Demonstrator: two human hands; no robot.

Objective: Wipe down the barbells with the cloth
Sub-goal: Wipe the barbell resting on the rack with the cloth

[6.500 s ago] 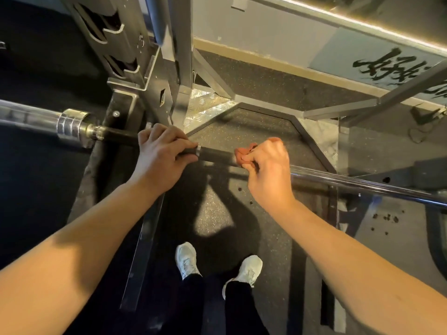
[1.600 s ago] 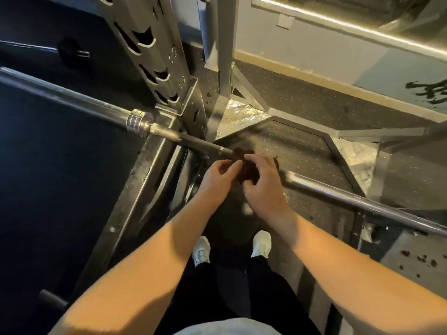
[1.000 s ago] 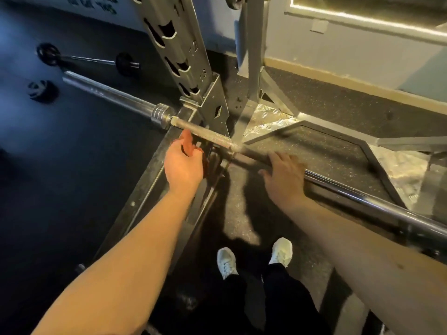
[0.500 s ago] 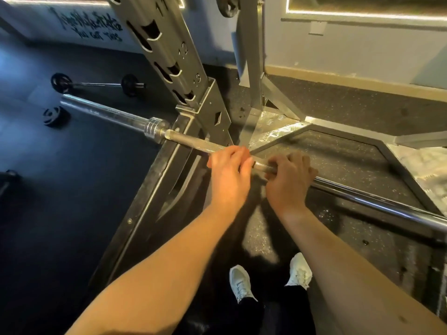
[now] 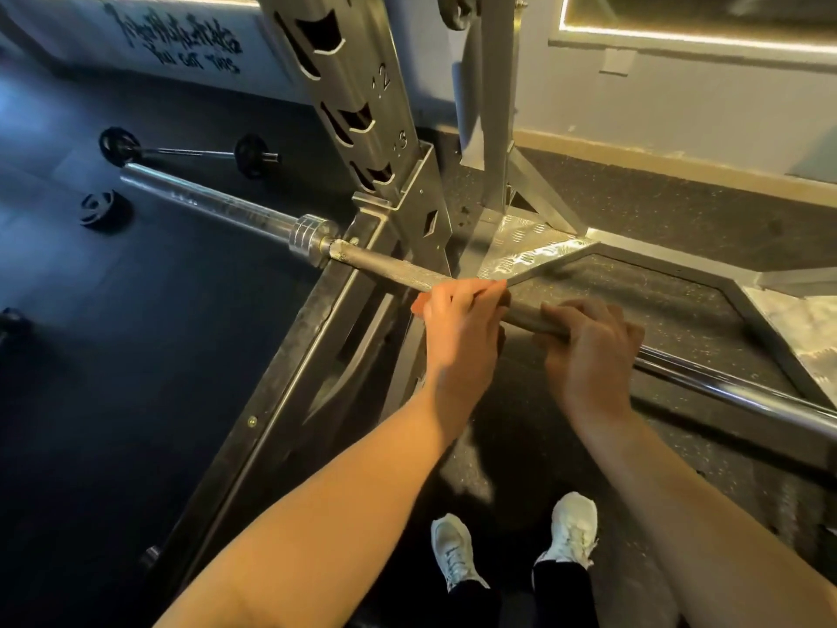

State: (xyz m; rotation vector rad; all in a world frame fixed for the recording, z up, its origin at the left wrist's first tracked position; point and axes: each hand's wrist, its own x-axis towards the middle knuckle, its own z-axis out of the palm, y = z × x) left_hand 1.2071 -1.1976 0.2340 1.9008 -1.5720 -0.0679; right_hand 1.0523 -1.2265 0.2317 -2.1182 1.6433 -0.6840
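Barbell [image 5: 389, 267] lies across the rack [image 5: 362, 106] base, low and running left to right, with its sleeve [image 5: 204, 201] out over the dark floor [image 5: 90, 401].

Progress is my read only, since no shine difference is visible. I'd call it partway. The knurled stretch up to the collar [image 5: 310, 233], the sleeve and the long shaft off to the right all look left to do. The small bar with plates [image 5: 181, 151] on the floor hasn't been touched.

Room: going left, the stroke runs a short way, then the collar and the rack upright crowd the shaft. Going right, the shaft is free out to the frame edge.

Right hand [image 5: 589, 351] is wrapped around the shaft, steadying it just beside the left. It blocks a rightward pass.

Left hand [image 5: 462, 328] has its fingers curled over the shaft.

Cloth [image 5: 419, 305] is probably the reddish sliver at that hand's outer edge. The rest is hidden, so I can't confirm.
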